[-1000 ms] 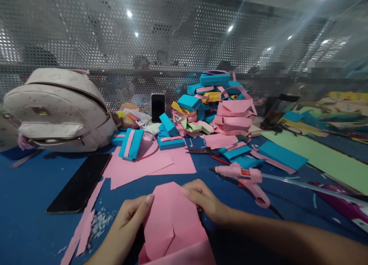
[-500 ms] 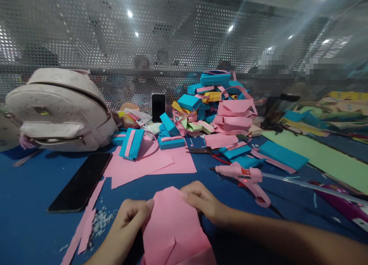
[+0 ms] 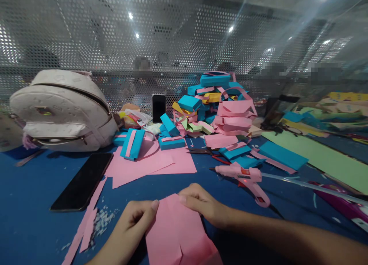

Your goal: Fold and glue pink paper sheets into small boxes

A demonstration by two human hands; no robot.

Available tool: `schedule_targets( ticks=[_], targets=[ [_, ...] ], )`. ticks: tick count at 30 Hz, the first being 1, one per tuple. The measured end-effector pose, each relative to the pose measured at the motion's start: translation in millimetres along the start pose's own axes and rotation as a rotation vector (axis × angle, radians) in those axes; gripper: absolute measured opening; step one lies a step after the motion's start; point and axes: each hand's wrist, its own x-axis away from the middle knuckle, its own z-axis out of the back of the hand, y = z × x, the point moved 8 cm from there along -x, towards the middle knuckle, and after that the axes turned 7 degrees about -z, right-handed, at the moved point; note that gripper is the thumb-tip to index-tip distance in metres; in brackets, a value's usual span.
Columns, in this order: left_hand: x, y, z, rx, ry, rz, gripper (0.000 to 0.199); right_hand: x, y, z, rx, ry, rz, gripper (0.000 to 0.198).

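Observation:
Between both hands is a folded piece of pink paper (image 3: 175, 230), bent into something like a small box or pouch, with its lower end cut off by the picture's bottom edge. My left hand (image 3: 135, 223) pinches its upper left edge, thumb on top. At the upper right corner, my right hand (image 3: 202, 203) grips the paper the same way, its fingers partly hidden behind. A pink glue gun (image 3: 244, 175) lies to the right of my right hand, a clear glue stick (image 3: 304, 184) running out of its back. Pink paper sheets (image 3: 149, 167) lie beyond the hands.
A black phone (image 3: 82, 182) and pink strips (image 3: 86, 226) lie left. A white backpack (image 3: 63, 111) stands behind them. Scissors (image 3: 201, 151) and a pile of blue and pink paper bags (image 3: 215, 81) are at the back. Green paper (image 3: 319, 157) lies right.
The pink paper has shifted slightly right and turned a little, its top edge now sitting lower. My left hand has moved slightly right with it; both hands keep their hold.

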Motion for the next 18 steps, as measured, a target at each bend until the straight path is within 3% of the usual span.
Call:
schedule_targets(
  ticks=[12, 18],
  targets=[
    [0, 1, -6, -0.087, -0.091, -0.072, 0.057, 2, 4, -7, 0.069, -0.068, -0.073, 0.056],
    [0, 4, -10, -0.044, -0.124, -0.028, 0.049, 1, 1, -7, 0.128, -0.074, -0.013, 0.058]
  ],
)
